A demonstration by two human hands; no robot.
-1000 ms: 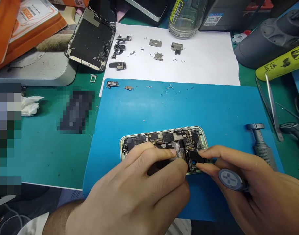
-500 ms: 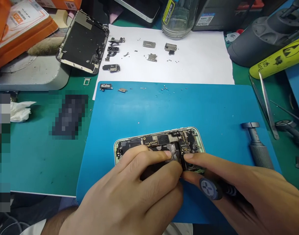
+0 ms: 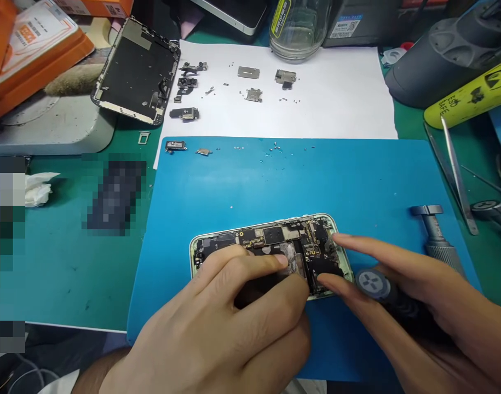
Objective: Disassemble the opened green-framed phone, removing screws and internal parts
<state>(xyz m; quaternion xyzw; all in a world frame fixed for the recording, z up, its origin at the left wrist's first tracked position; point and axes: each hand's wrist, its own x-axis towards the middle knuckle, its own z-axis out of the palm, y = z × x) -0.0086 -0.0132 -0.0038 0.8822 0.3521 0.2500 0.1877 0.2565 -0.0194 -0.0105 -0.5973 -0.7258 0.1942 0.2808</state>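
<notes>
An opened phone lies on the blue mat, its logic board and inner parts exposed in a pale green frame. My left hand rests over its lower left part, fingers bent and gripping it, with one fingertip on the grey patch in the middle. At the phone's right end, my right hand has its thumb and index finger apart, their tips close to the board. A dark screwdriver with a cross-marked cap is tucked in that palm; its shaft is hidden.
White paper beyond the blue mat bears several small phone parts. A removed screen leans at the left. Tiny screws dot the mat. Tweezers and another screwdriver lie right; a glass jar stands behind.
My right thumb and index finger have spread apart and shifted right, uncovering more of the phone's right end. The screwdriver moved right with that hand. My left hand stays nearly still.
</notes>
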